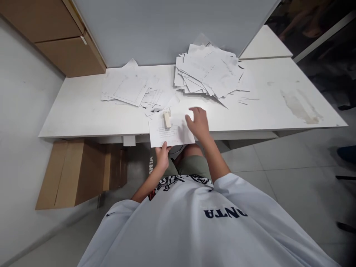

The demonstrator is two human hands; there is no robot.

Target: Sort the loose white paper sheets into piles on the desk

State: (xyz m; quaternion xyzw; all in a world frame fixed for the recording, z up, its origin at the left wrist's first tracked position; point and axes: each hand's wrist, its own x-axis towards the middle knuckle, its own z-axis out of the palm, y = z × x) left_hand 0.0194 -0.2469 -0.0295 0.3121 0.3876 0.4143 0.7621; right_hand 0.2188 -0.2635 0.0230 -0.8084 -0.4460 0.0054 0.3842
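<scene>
— At the white table (83, 116), what does the left hand (162, 155) have?

— A sheet of paper (164, 135). The fingers and thumb pinch its low edge. The sheet sticks out past the front of the table, over the person's lap.

— And the right hand (197, 124)?

— It is right by the top corner of the sheet, and its fingers (190, 118) are spread wide. That hand is a bit blurry, so I can't tell if they touch the paper.

— Is anything on the sheet?

— Yes. I think it is a small cream stapler (167, 119). It sits near the top edge of the sheet.

— What else is on the table?

— Two messy piles of paper. The big pile (208, 68) is near the back of the table, and a smaller pile (133, 91) lies to the left of it. A brown stain (300, 107) marks the right end of the table.

— What is under the table?

— A cardboard box (80, 174) is on the floor, under the left side.
</scene>
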